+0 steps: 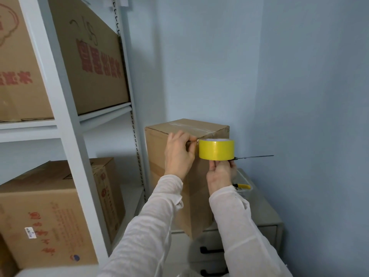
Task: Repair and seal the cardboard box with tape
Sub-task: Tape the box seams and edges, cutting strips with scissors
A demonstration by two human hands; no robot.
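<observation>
A tall cardboard box point(157, 148) stands upright on a grey drawer cabinet, with clear tape across its top seam. In front of its upper corner is a yellow tape roll point(216, 149). My right hand point(220, 176) grips the roll from below, together with scissors point(255, 156) whose thin dark blades stick out to the right. My left hand point(179, 154) pinches the loose tape end at the roll's left side, close to the box face.
A white metal shelf rack point(65, 124) at the left carries several printed cardboard boxes. The grey cabinet point(269, 228) with black drawer handles stands in the corner of blue walls. A yellow-handled tool point(242, 186) lies on the cabinet top behind my right wrist.
</observation>
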